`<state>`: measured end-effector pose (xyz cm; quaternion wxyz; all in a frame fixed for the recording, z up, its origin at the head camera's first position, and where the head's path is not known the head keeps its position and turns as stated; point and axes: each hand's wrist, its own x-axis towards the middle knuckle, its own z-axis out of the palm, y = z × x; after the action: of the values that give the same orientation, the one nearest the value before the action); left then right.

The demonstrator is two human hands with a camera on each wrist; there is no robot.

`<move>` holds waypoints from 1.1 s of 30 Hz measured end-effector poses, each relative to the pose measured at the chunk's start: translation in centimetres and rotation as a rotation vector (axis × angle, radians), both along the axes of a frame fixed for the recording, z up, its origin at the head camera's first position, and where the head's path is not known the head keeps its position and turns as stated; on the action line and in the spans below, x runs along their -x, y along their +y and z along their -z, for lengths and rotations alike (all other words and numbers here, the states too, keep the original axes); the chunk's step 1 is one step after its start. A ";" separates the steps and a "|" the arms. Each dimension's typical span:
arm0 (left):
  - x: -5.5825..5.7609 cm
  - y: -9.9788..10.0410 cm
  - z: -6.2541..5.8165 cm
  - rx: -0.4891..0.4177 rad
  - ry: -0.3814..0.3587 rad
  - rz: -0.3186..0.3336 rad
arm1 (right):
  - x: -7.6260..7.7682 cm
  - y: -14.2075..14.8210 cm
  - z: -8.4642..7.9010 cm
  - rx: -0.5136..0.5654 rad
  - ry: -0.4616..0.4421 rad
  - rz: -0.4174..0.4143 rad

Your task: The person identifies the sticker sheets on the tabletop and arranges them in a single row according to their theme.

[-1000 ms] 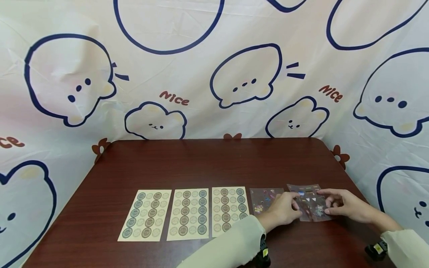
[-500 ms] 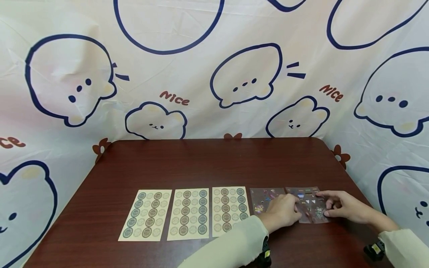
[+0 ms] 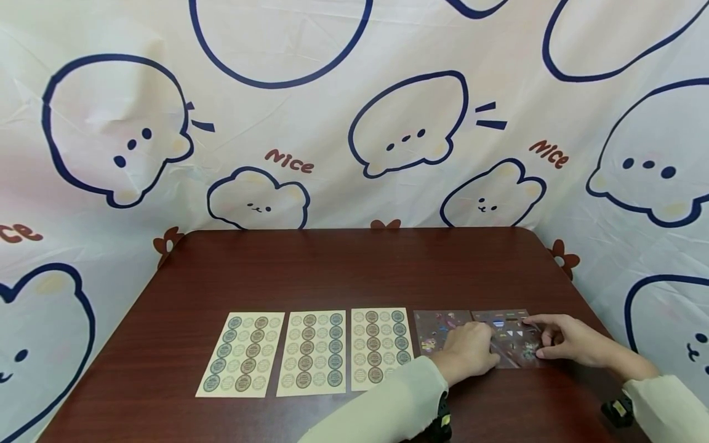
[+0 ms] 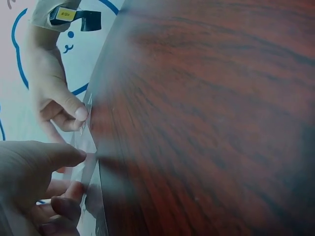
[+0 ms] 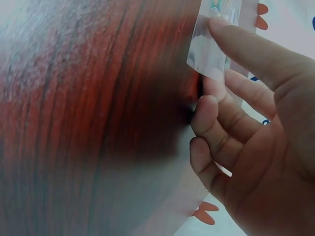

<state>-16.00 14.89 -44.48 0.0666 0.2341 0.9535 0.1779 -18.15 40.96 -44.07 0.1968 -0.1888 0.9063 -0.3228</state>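
Observation:
A clear sticker sheet [image 3: 512,338] with small printed pictures lies flat at the right end of a row on the brown table. My left hand [image 3: 466,349] holds its left edge, fingers bent and thumb near the lower corner. At its right edge is my right hand [image 3: 573,346], thumb low and forefinger stretched toward the upper corner. In the right wrist view the right thumb lies on the transparent sheet [image 5: 209,49] and the other fingers curl beneath. Another clear sticker sheet [image 3: 437,323] with colourful pictures adjoins it on the left, partly hidden by my left hand.
Three cream sheets of round stickers continue the row leftward: a near one [image 3: 382,344], a middle one [image 3: 311,354] and a far-left one [image 3: 240,354]. My left sleeve [image 3: 382,406] covers a corner of the near one. A printed cloth [image 3: 332,123] surrounds the brown table [image 3: 354,264].
The right-hand clear sheet, raised and tilted one second ago, has come down flat beside its neighbour. My left hand has shifted slightly down; the right hand has barely moved.

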 end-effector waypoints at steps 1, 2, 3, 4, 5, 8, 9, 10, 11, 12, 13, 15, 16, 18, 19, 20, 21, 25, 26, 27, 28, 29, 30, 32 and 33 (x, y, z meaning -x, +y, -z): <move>0.0 0.0 0.0 0.004 0.007 0.010 | 0.0 0.0 0.0 -0.007 0.007 -0.004; 0.1 -0.1 0.1 0.008 0.014 0.017 | -0.1 -0.1 -0.1 -0.015 0.016 -0.006; 0.1 -0.1 0.1 0.011 0.025 0.019 | -0.1 -0.1 -0.1 -0.023 0.022 -0.004; 0.2 -0.2 0.1 0.014 0.039 0.020 | -0.2 -0.2 -0.2 -0.032 0.027 0.000; 0.2 -0.2 0.2 0.018 0.050 0.020 | -0.2 -0.3 -0.3 -0.042 0.033 0.005; 0.3 -0.2 0.3 0.033 0.085 0.022 | -0.3 -0.5 -0.4 -0.074 0.047 0.023; 0.3 -0.2 0.3 0.035 0.093 0.025 | -0.4 -0.5 -0.4 -0.085 0.051 0.031; 0.3 -0.2 0.4 0.035 0.096 0.027 | -0.4 -0.6 -0.3 -0.099 0.055 0.038; 0.4 -0.2 0.4 0.036 0.098 0.030 | -0.4 -0.6 -0.3 -0.116 0.066 0.043; 0.4 -0.2 0.4 0.036 0.098 0.032 | -0.4 -0.7 -0.3 -0.132 0.078 0.047; 0.4 -0.3 0.5 0.035 0.096 0.035 | -0.4 -0.7 -0.3 -0.146 0.090 0.049; 0.5 -0.3 0.5 0.035 0.088 0.040 | -0.4 -0.7 -0.2 -0.169 0.112 0.051; 0.5 -0.3 0.5 0.035 0.083 0.042 | -0.4 -0.7 -0.2 -0.176 0.119 0.050; 0.5 -0.4 0.5 0.036 0.079 0.047 | -0.3 -0.7 -0.2 -0.179 0.122 0.049; 0.5 -0.5 0.5 0.038 0.077 0.048 | -0.3 -0.7 -0.2 -0.176 0.118 0.047; 0.5 -0.5 0.5 0.038 0.075 0.052 | -0.3 -0.6 -0.2 -0.174 0.115 0.046; 0.5 -0.5 0.4 0.039 0.074 0.055 | -0.2 -0.6 -0.2 -0.170 0.112 0.044; 0.7 -0.6 0.4 0.036 0.073 0.062 | 0.0 -0.4 -0.2 -0.153 0.115 0.029; 0.7 -0.6 0.5 0.034 0.074 0.064 | 0.1 -0.4 -0.2 -0.148 0.116 0.026; 0.7 -0.6 0.5 0.034 0.075 0.067 | 0.1 -0.3 -0.1 -0.142 0.118 0.023; 0.7 -0.6 0.4 0.031 0.076 0.069 | 0.1 -0.3 -0.1 -0.138 0.119 0.020; 0.7 -0.6 0.4 0.029 0.075 0.071 | 0.2 -0.2 -0.1 -0.134 0.118 0.019; 0.7 -0.6 0.4 0.027 0.072 0.074 | 0.2 -0.2 0.0 -0.130 0.118 0.017; 0.7 -0.6 0.4 0.025 0.074 0.077 | 0.2 -0.1 0.0 -0.123 0.113 0.017; 0.6 -0.6 0.4 0.024 0.071 0.077 | 0.2 -0.1 0.0 -0.122 0.112 0.016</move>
<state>-16.64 14.27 -44.89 0.0424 0.2760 0.9476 0.1553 -18.32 40.88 -44.12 0.1541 -0.1869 0.9354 -0.2575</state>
